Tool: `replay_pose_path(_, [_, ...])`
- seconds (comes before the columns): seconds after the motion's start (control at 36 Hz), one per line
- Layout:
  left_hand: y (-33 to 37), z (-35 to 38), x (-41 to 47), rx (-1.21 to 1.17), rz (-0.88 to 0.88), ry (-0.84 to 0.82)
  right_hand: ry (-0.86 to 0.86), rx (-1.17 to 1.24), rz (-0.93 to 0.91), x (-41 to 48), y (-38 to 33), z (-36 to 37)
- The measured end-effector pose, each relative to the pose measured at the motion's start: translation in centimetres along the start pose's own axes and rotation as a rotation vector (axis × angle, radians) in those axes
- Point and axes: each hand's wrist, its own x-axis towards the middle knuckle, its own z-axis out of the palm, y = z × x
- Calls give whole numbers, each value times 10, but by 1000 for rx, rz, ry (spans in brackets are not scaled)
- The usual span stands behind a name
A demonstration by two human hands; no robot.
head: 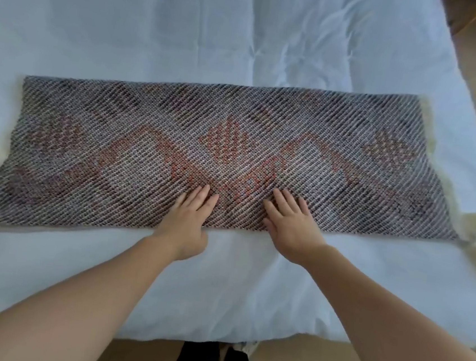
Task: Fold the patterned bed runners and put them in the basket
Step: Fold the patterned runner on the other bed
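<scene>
So, the runner point(234, 150) lies spread flat across the bed point(188, 28), crosswise folds not yet made. My left hand point(190, 219) and right hand point(290, 227) press its near edge, fingers straight, gripping nothing. No basket in view; most remains.

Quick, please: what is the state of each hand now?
Left hand: open, fingers flat on the bed runner.
Right hand: open, flat on the same runner.
</scene>
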Motion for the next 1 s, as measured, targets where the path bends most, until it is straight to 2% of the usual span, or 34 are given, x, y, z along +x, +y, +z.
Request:
replay_pose_path(0.08, [14, -3, 21, -53, 3, 113, 20, 1, 103, 16, 14, -6])
replay_pose_path(0.25, [50, 8, 62, 26, -82, 242, 3, -37, 290, 25, 46, -1])
replay_pose_path(0.39, [85, 20, 84, 65, -47, 223, 26, -13, 359, 14, 87, 0])
replay_pose_path(0.56, [133, 28, 115, 36, -13, 230, 62, -17, 397, 2, 150, 3])
replay_pose_path(0.72, [201, 32, 151, 15, -19, 276, 98, -42, 358, -3, 210, 11])
replay_pose_path(0.86, [280, 41, 187, 20, -73, 295, 126, 0, 330, -15, 283, 9])
replay_pose_path(1.0, [367, 59, 215, 1, -79, 279, 40, -1, 340, -48, 376, 16])
